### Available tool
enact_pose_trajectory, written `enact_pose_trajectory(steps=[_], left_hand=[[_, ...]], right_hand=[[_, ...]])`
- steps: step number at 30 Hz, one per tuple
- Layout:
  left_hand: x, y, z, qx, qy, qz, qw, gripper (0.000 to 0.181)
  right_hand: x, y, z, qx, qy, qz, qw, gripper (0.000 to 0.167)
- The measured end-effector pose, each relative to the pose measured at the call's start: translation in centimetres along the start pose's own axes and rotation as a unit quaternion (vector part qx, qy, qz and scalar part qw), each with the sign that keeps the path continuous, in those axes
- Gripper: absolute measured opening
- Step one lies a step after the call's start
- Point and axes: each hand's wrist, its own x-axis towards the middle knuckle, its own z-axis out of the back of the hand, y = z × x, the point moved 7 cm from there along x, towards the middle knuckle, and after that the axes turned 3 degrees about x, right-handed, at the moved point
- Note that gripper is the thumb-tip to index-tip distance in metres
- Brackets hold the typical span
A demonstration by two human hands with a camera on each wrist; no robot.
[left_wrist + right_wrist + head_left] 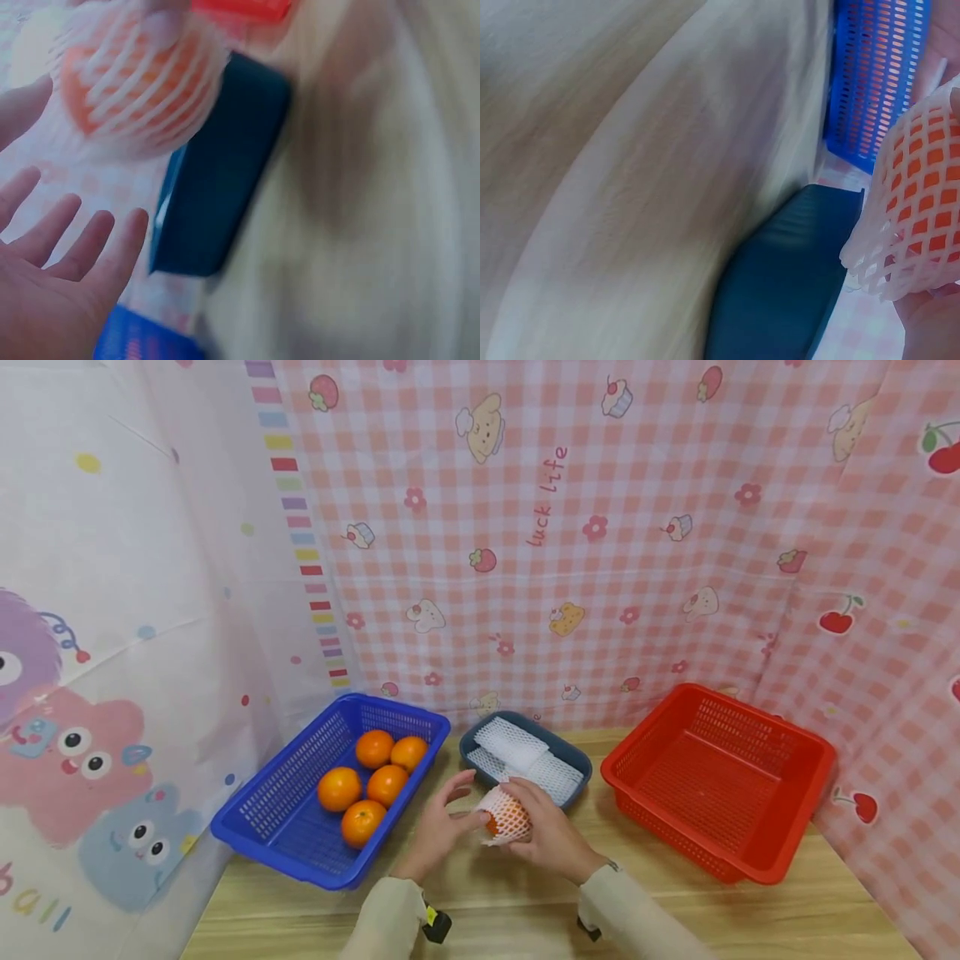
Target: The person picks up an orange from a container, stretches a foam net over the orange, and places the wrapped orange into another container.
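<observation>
An orange (pixel 492 823) in a white foam net sleeve (pixel 512 818) is held above the table in front of me. My right hand (pixel 553 833) grips it from the right side, fingers curled over the netting. On the other side my left hand (pixel 437 828) has its fingers spread, its thumb close to the sleeve's open end. In the left wrist view, the left hand (pixel 60 262) shows extended fingers with nothing between them. The right wrist view shows the netting (pixel 922 202) stretched around the fruit, with part of the right hand (pixel 934 322) below it.
Several oranges (pixel 339 789) lie in a blue basket (pixel 270 852) on the left. Flat white foam sleeves (pixel 510 742) lie in a dark teal tray (pixel 581 766) behind my hands. A red basket (pixel 720 777) stands right. Printed cloth (pixel 525 635) hangs behind the wooden table (pixel 510 914).
</observation>
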Motion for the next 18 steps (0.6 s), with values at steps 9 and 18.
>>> enact_pose_trajectory(steps=[9, 18], left_hand=[[1.3, -2.1, 4.6, 0.036, -0.069, -0.009, 0.9969, 0.060], [1.2, -1.7, 7.5, 0.111, -0.109, -0.030, 0.9873, 0.057]], right_hand=[[-0.6, -0.7, 0.2, -0.006, -0.010, -0.003, 0.9999, 0.086], [-0.8, -0.9, 0.2, 0.006, 0.005, -0.020, 0.9998, 0.083]])
